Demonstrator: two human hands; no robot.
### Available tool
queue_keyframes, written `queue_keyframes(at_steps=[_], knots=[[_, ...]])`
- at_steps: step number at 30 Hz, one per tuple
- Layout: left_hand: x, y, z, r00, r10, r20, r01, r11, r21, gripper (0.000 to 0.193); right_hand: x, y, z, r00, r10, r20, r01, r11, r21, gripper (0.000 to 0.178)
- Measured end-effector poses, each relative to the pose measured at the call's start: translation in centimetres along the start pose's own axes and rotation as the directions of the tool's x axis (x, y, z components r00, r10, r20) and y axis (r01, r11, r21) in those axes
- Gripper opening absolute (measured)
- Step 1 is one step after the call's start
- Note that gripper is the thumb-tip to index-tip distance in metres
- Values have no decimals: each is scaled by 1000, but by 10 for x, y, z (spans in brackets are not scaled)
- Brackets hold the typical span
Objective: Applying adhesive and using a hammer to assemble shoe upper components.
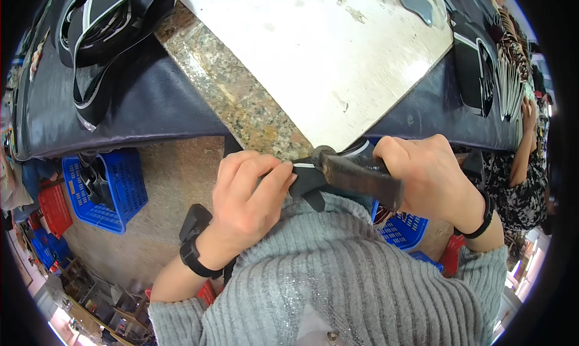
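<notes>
My left hand point(247, 195) is closed at the near corner of the stone slab, its thumb and fingers pinching a black strip point(309, 181) with a thin white line along it. In my right hand point(425, 174) is a dark, worn hammer point(362, 178), held in a fist. The hammer's round end is over the strip, close to the left fingertips; whether it touches cannot be made out. Part of the strip hangs down toward my grey sweater, and the hammer covers some of it. My right fingers hide most of the handle.
A white board point(338, 62) lies on the granite slab point(250, 114), which rests on a dark blue covered table point(163, 99). Bundled black strips point(90, 99) lie left, more point(473, 69) right. Blue baskets point(123, 195) stand below. Another person's arm point(523, 144) is at far right.
</notes>
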State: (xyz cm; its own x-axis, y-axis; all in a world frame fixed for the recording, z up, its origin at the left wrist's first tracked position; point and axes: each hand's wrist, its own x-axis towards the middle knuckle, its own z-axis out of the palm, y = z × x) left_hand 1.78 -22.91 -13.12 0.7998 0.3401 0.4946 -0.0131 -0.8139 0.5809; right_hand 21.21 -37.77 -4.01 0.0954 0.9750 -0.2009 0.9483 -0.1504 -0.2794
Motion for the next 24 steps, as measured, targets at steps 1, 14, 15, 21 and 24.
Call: queue_keyframes(at_steps=[1, 14, 15, 21, 24], knots=[[0, 0, -1, 1000, -5, -2, 5, 1000, 0, 28, 1, -1, 0, 1000, -18, -15, 18, 1000, 5, 35], [-5, -4, -2, 996, 88, 24, -89, 995, 48, 29, 14, -5, -2, 998, -61, 26, 61, 998, -3, 34], [-5, -3, -2, 997, 76, 34, -77, 996, 37, 32, 14, -4, 1, 996, -77, 50, 77, 997, 17, 34], [2, -5, -16, 988, -141, 67, 148, 984, -103, 31, 10, -1, -1, 976, -19, 215, 3, 997, 74, 30], [-5, -6, -14, 998, -34, 59, 35, 999, -28, 32, 12, 1, 4, 988, -56, 143, 46, 996, 74, 31]])
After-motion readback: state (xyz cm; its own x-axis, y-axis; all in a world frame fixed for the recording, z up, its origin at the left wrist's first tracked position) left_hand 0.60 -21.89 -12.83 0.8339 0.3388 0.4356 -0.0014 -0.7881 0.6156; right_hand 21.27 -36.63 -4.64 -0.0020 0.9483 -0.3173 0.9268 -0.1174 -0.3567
